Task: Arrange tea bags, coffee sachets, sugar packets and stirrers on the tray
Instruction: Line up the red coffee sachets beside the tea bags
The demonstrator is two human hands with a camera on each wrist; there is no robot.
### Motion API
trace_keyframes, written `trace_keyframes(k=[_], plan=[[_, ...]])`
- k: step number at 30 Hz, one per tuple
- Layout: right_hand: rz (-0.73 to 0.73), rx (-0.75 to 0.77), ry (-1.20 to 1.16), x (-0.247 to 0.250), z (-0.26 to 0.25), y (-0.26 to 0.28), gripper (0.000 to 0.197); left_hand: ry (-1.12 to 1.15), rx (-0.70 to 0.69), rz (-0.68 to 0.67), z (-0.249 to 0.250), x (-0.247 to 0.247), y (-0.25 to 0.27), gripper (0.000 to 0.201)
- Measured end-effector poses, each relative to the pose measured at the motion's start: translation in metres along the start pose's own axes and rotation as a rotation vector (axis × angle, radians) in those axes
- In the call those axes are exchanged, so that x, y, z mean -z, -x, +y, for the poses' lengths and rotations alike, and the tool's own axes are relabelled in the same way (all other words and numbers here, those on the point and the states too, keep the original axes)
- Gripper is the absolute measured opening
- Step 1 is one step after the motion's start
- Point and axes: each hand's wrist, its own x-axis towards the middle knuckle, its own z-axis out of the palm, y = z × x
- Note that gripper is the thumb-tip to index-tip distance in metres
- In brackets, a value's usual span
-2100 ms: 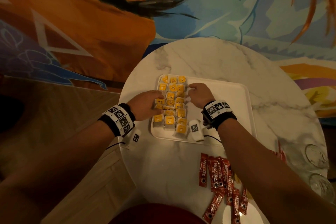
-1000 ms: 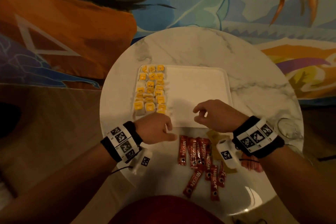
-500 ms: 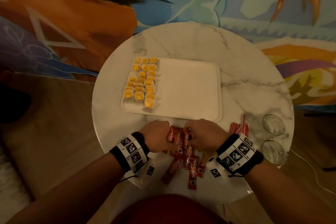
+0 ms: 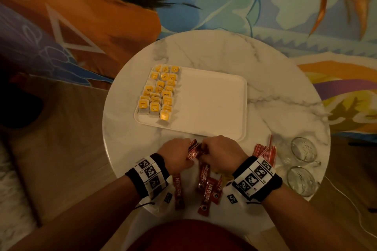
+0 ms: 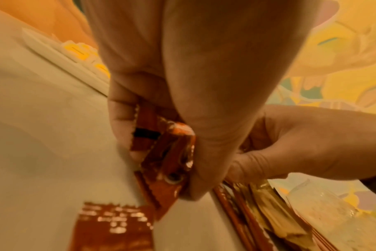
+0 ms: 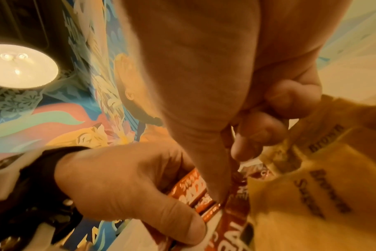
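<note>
A white tray [image 4: 212,106] lies on the round marble table, with several yellow tea bags [image 4: 161,92] in rows along its left side. Just in front of the tray, my left hand [image 4: 176,154] and right hand [image 4: 219,152] meet over a bunch of red coffee sachets [image 4: 194,150]. In the left wrist view my left hand [image 5: 152,135] grips a few of these sachets [image 5: 170,152] between fingers and thumb. My right hand [image 6: 243,146] curls round sachets [image 6: 234,191] too. More sachets [image 4: 206,185] lie loose between my wrists. Brown sugar packets [image 6: 316,186] lie under my right wrist.
Red-striped stirrers [image 4: 265,152] lie right of my right hand. Two glass cups [image 4: 302,149] stand at the table's right edge. The table edge [image 4: 110,149] runs close to my left wrist. A lit lamp [image 6: 19,66] shows in the right wrist view.
Both hands left the tea bags on the tray and came back to the coffee sachets at the near edge. They now gather several sachets into a bunch between them.
</note>
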Motion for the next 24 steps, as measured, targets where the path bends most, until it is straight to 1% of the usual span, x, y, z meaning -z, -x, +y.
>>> trace_keyframes(k=[4, 7, 10, 11, 13, 16, 18, 21, 24], plan=[[-0.003, 0.005, -0.061, 0.005, 0.006, 0.001, 0.024, -0.001, 0.025, -0.004, 0.002, 0.002, -0.001, 0.022], [0.002, 0.032, -0.110, 0.008, 0.010, 0.003, 0.024, 0.009, 0.017, 0.002, 0.003, -0.001, -0.002, 0.013], [0.033, 0.030, -0.167, 0.008, 0.014, 0.005, 0.022, 0.038, 0.020, 0.028, 0.003, -0.001, -0.002, 0.019], [0.046, 0.026, -0.190, 0.008, 0.015, 0.005, 0.022, 0.034, 0.019, 0.038, 0.002, 0.001, -0.002, 0.016], [0.068, 0.022, -0.232, 0.008, 0.018, 0.007, 0.020, 0.052, 0.034, 0.037, 0.001, 0.006, -0.001, 0.003], [0.086, 0.015, -0.307, 0.010, 0.021, 0.008, 0.015, 0.196, 0.054, 0.037, -0.003, 0.014, 0.000, 0.016], [0.111, 0.009, -0.342, 0.013, 0.024, 0.007, 0.013, 0.315, 0.034, 0.045, -0.003, 0.021, 0.002, 0.017], [0.166, 0.001, -0.421, 0.015, 0.026, 0.006, 0.016, 0.469, 0.025, 0.029, -0.002, 0.031, 0.004, 0.018], [0.214, -0.016, -0.506, 0.018, 0.025, 0.004, 0.020, 0.583, 0.032, 0.072, -0.006, 0.034, 0.003, 0.020]])
